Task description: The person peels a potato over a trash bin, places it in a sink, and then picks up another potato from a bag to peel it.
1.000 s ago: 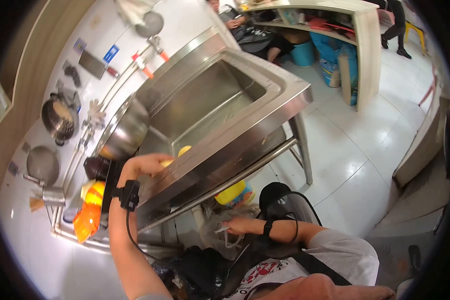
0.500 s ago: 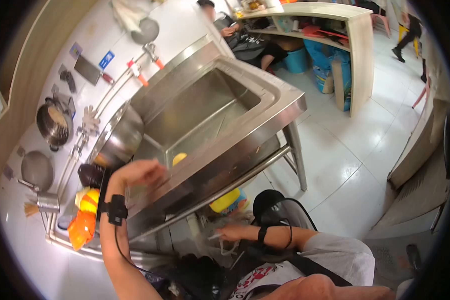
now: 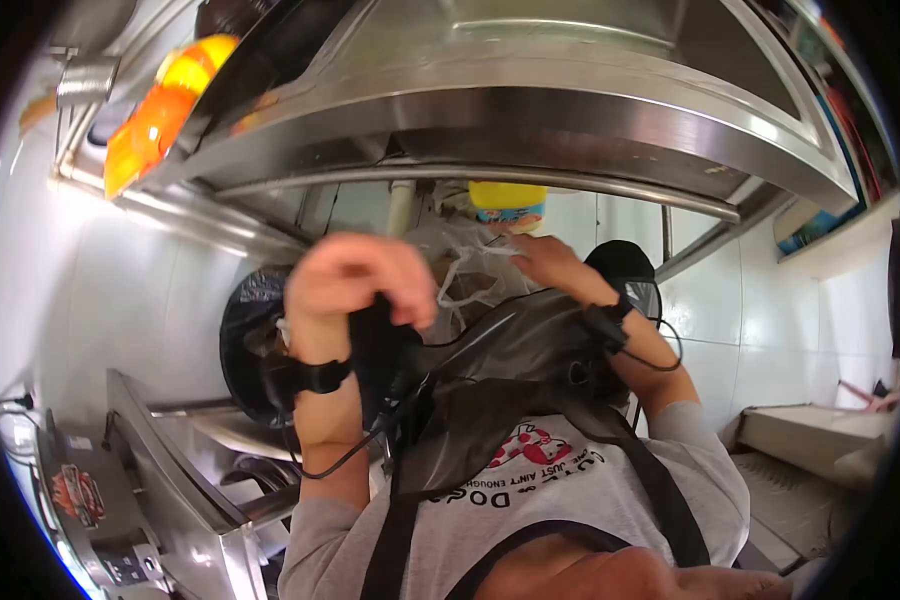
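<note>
With the clear plastic bag (image 3: 480,290) taken as the middle of the dial, it hangs below the front edge of the stainless-steel sink (image 3: 570,120), which spans 12 o'clock. The right hand (image 3: 550,262), at 3 o'clock, grips the bag's upper edge in its fingers; something brownish shows dimly through the film. The left hand (image 3: 360,280) is at 9 o'clock, raised, back upward and fingers half curled downward; it is blurred, and I cannot tell whether it holds anything.

A yellow-topped tub (image 3: 508,205) with a blue label stands at 1 o'clock, near the right hand. A pale drainpipe (image 3: 401,207) comes down between 10 and 11 o'clock. Partly behind the left forearm, towards 8 o'clock, is a black-lined bin (image 3: 250,335). Farther out at 10 o'clock, orange and yellow packets (image 3: 155,125) lie just beside the sink's end. The dark apron (image 3: 480,350) spreads at 6 o'clock, and both wrists wear black bands.
</note>
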{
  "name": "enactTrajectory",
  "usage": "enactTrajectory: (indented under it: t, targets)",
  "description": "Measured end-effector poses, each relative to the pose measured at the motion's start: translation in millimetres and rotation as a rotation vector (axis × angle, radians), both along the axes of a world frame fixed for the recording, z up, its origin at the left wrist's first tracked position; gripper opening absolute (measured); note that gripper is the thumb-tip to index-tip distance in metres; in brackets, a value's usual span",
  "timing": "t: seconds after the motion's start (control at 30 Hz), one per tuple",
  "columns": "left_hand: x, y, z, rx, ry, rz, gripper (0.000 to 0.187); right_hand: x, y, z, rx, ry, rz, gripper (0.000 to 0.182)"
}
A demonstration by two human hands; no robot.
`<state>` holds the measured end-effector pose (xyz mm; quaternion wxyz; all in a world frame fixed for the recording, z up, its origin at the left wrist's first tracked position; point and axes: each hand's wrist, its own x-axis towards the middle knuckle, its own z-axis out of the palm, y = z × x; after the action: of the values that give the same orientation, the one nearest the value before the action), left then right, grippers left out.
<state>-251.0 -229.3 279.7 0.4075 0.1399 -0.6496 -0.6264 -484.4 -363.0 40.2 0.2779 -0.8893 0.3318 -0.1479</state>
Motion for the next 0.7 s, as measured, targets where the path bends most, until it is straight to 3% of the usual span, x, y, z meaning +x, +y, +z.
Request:
enactTrajectory:
  t: [0.07, 0.17, 0.23, 0.3, 0.33, 0.4, 0.43, 0.5, 0.57, 0.6, 0.7]
  targets:
    - [2.1, -8.6, -40.7, 0.388, -0.352, 0.143, 0.021, -5.2, -11.1, 27.6, 0.078, 0.025, 0.043, 0.042]
    - [18.0, -41.0, -153.1, 0.764, -0.376, 0.394, 0.026, -8.7, -25.2, 40.4, 0.129, 0.061, 0.038, 0.04]
    - [37.3, -56.0, -237.7, 0.906, -0.441, 0.605, 0.029, -8.9, -33.8, 37.6, 0.106, 0.076, 0.013, 0.04]
    - [92.0, -76.6, -409.3, 0.856, -0.414, 0.746, 0.024, -5.8, -34.5, 33.5, 0.171, 0.108, -0.07, 0.041]
    - [91.6, -76.1, -419.6, 0.863, -0.407, 0.751, 0.024, -0.3, -32.0, 33.4, 0.173, 0.113, -0.062, 0.041]
    - [71.5, -74.7, -440.6, 0.461, -1.073, 1.152, 0.025, 9.8, -26.1, 35.9, 0.205, 0.066, -0.128, 0.039]
    - [69.3, -73.6, -469.2, 0.477, -1.061, 1.159, 0.025, 14.9, -24.0, 37.5, 0.215, 0.116, -0.131, 0.04]
    - [68.8, -70.1, -541.6, -0.517, -1.687, 0.779, 0.025, 19.9, -22.0, 35.1, 0.195, 0.157, -0.097, 0.041]
    - [26.1, -68.8, -419.3, -0.287, -1.135, 0.654, 0.027, 23.4, -22.8, 30.0, 0.139, 0.205, -0.053, 0.042]
    - [19.5, -74.4, -422.4, -0.277, -1.129, 0.677, 0.027, 26.3, -21.1, 30.4, 0.131, 0.216, -0.034, 0.042]
    - [0.1, -104.3, -457.5, 0.164, -0.983, 0.84, 0.027, 30.1, -20.3, 30.7, 0.159, 0.241, -0.081, 0.043]
